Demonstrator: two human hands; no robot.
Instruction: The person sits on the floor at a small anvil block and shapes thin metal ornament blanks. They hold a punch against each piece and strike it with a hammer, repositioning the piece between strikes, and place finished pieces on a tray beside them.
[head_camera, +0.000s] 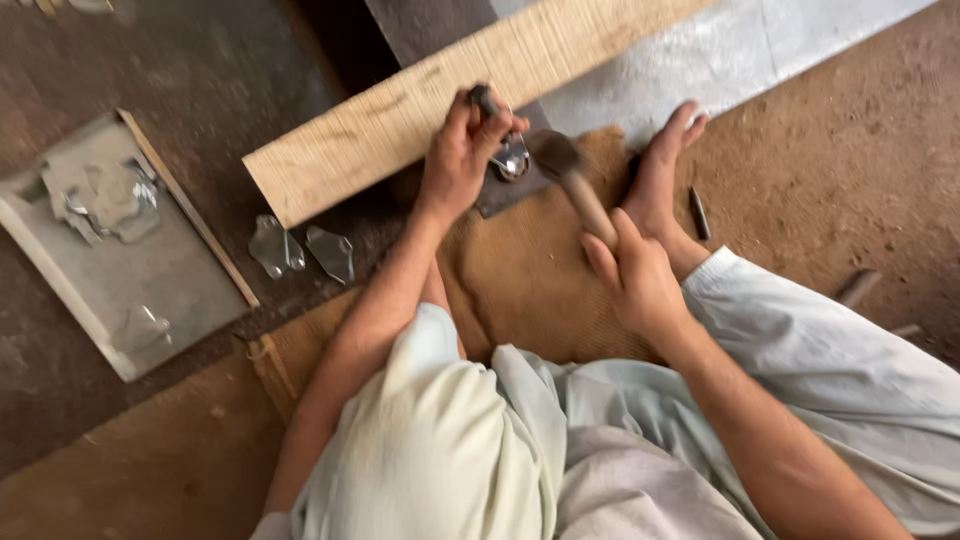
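My left hand (460, 150) grips a short dark punch (484, 98) held upright over a small shiny metal piece (511, 160). That piece rests on a dark metal block (500, 195) beside a long wooden plank (400, 115). My right hand (635, 275) is closed around the wooden handle of a hammer (588, 200). The blurred hammer head sits just right of the shiny piece, close to my left fingers. My bare foot (662, 170) lies on the floor right of the hammer.
A shallow grey tray (150, 290) with several metal scraps sits at the left. Two cut metal pieces (300, 250) lie on the floor by the plank's end. A dark rod (699, 212) lies past my foot. Burlap matting (520, 280) covers the floor under my arms.
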